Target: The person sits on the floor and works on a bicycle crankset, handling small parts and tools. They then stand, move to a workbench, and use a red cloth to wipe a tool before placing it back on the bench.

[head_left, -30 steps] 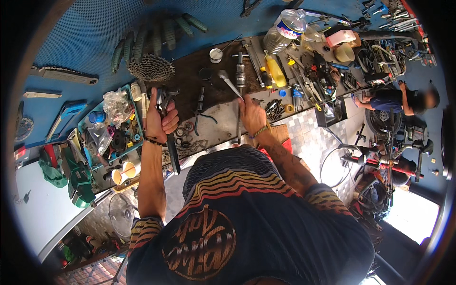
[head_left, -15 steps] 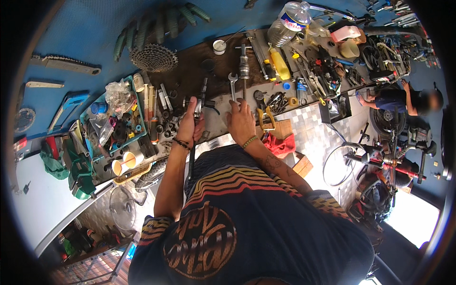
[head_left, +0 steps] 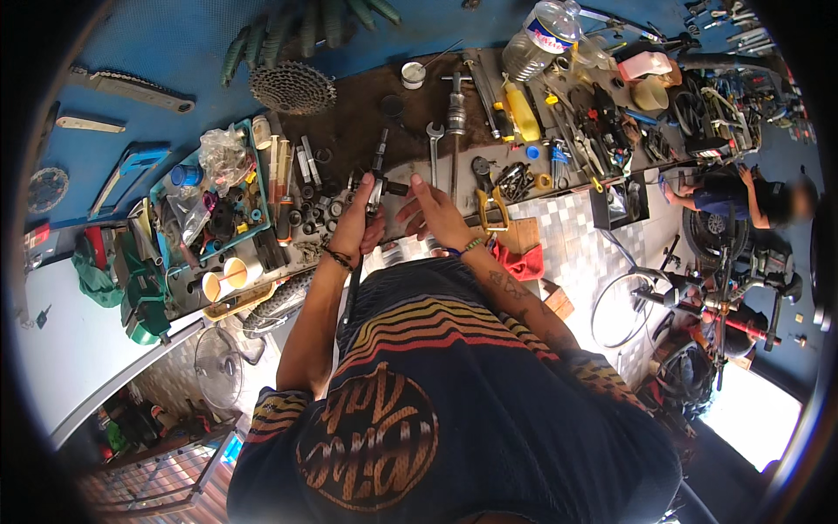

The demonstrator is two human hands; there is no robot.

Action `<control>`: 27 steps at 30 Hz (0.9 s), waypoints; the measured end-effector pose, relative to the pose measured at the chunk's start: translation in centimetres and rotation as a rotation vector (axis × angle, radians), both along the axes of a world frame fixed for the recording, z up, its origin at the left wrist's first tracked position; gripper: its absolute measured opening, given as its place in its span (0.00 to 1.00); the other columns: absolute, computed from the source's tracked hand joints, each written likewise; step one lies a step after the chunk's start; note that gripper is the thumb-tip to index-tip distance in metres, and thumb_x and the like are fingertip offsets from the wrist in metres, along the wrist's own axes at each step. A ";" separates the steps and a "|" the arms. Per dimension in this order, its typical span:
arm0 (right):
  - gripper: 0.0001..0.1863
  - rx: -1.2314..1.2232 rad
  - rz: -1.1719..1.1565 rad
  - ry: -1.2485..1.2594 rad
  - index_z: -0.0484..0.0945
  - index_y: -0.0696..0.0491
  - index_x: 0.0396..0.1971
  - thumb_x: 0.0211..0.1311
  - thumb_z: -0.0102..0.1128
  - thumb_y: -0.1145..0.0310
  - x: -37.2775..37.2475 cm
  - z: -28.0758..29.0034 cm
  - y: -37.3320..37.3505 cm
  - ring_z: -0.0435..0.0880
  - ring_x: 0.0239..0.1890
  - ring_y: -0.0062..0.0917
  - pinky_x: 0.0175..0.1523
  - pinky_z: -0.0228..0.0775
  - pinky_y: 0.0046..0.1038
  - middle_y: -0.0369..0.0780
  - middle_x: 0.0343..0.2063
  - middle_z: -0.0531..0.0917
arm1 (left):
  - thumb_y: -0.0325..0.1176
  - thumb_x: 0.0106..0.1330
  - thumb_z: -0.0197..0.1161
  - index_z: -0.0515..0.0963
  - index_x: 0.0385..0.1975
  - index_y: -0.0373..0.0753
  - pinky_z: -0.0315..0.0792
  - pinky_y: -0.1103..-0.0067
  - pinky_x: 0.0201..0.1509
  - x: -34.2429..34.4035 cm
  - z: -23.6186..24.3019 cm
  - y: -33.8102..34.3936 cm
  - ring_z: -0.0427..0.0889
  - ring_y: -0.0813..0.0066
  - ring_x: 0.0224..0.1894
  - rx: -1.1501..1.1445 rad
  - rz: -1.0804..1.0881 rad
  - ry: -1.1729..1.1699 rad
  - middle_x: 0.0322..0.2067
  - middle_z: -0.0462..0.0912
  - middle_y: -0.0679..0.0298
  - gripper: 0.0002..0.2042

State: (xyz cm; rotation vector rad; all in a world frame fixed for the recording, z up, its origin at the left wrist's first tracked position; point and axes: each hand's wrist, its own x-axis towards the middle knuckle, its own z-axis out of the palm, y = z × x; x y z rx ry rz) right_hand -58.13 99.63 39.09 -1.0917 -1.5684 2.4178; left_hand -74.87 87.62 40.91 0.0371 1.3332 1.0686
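Note:
My left hand (head_left: 353,229) is closed round a silver and dark metal bike part (head_left: 379,179) over the front of the workbench. A thin shaft points away from the part, and a short dark end sticks out to the right. My right hand (head_left: 439,218) is just right of it, fingers apart and slightly bent, thumb close to that dark end; I cannot tell whether they touch. An open-end wrench (head_left: 434,150) and a long T-handled metal tool (head_left: 456,118) lie beyond my right hand. Yellow-handled pliers (head_left: 491,205) rest at the bench edge to its right.
A blue-green tray (head_left: 262,196) of small parts stands on the left, beside screwdrivers and loose sockets. A cassette (head_left: 292,88) is against the blue wall. A yellow bottle (head_left: 521,112) and a clear jug (head_left: 543,42) stand farther back. Another person (head_left: 733,194) sits near a bicycle at right.
My right hand has lifted from the bench by the wrench and moved left to the metal part. My left hand keeps its hold on it. The whole view has shifted slightly.

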 end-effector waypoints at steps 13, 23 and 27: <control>0.42 0.676 -0.112 0.162 0.61 0.55 0.64 0.59 0.76 0.51 2.8 0.6 -3.6 0.85 0.45 0.30 0.47 0.78 0.32 0.47 0.52 0.79 | 0.76 0.67 0.51 0.67 0.22 0.44 0.44 0.82 0.09 1.5 -0.1 -1.6 0.50 0.84 0.05 -0.036 -0.116 -0.085 0.07 0.56 0.75 0.35; 0.27 0.716 0.222 -0.108 0.79 0.60 0.42 0.70 0.60 0.45 5.5 0.5 -2.4 0.86 0.43 0.49 0.49 0.75 0.44 0.54 0.39 0.85 | 0.76 0.69 0.44 0.71 0.27 0.42 0.48 0.82 0.11 2.9 0.6 0.1 0.55 0.84 0.08 -0.088 -0.457 -0.104 0.09 0.58 0.75 0.36; 0.26 0.484 0.095 -0.011 0.78 0.60 0.43 0.73 0.59 0.47 8.0 2.9 -0.8 0.85 0.32 0.41 0.42 0.75 0.39 0.47 0.26 0.83 | 0.73 0.71 0.45 0.72 0.41 0.42 0.51 0.83 0.16 2.9 2.0 -0.9 0.58 0.84 0.13 0.034 -0.570 -0.141 0.14 0.61 0.74 0.34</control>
